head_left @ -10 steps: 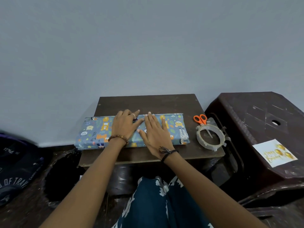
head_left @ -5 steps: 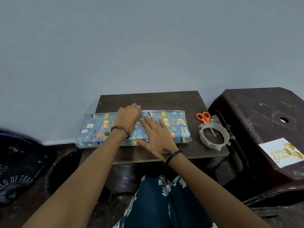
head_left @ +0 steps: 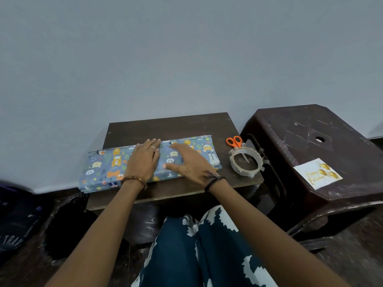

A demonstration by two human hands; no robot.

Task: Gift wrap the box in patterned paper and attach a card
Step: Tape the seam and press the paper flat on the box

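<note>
We had the box (head_left: 149, 162), already covered in the blue animal-print paper, lying across the tabletop (head_left: 172, 125), its left end jutting past the tabletop's left edge. Over the last second our left hand (head_left: 144, 160) had slid from the middle of the box up toward its far edge, and now rested flat there, fingers straight, pressing the paper down; its grip was apart, holding nothing. Our right hand (head_left: 191, 162), which had lain flat beside the left on the seam, had shifted toward the box's right half, fingers spread and relaxed on or just above the paper; whether it touched we could not tell. Its grip too was apart.

We judged the long seam was being held for taping, since the right hand was heading toward the tape roll (head_left: 246, 162) just right of the box, with the orange scissors (head_left: 236, 145) lying across it. The card (head_left: 317, 172) sat well to the right of the box on the dark stool (head_left: 310, 131), not yet attached.
</note>
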